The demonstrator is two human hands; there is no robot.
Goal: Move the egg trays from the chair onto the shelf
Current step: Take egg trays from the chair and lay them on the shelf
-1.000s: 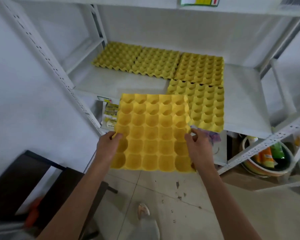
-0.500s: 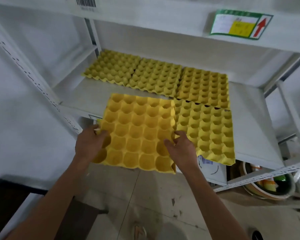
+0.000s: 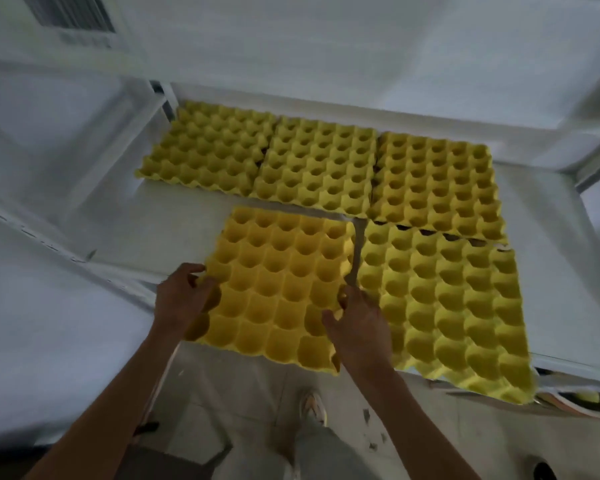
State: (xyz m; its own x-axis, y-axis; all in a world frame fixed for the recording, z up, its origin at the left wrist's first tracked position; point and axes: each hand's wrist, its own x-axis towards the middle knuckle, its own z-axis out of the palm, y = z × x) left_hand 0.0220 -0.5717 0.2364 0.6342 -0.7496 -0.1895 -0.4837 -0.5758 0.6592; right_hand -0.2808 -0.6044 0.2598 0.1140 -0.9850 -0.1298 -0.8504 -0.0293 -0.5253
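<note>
Both hands gripped 1 yellow egg tray at lower centre: the left hand on its left edge, the right hand on its right. Within 1 second it had advanced from mid-air onto the shelf, its near edge overhanging. 4 placed trays lay beyond. The chair was out of frame; blur smeared the upper left.

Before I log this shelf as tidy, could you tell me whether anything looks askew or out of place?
Yes: the front right tray sticks out past the shelf front edge at its near right corner. The held tray overhangs too, both hands on it.
</note>
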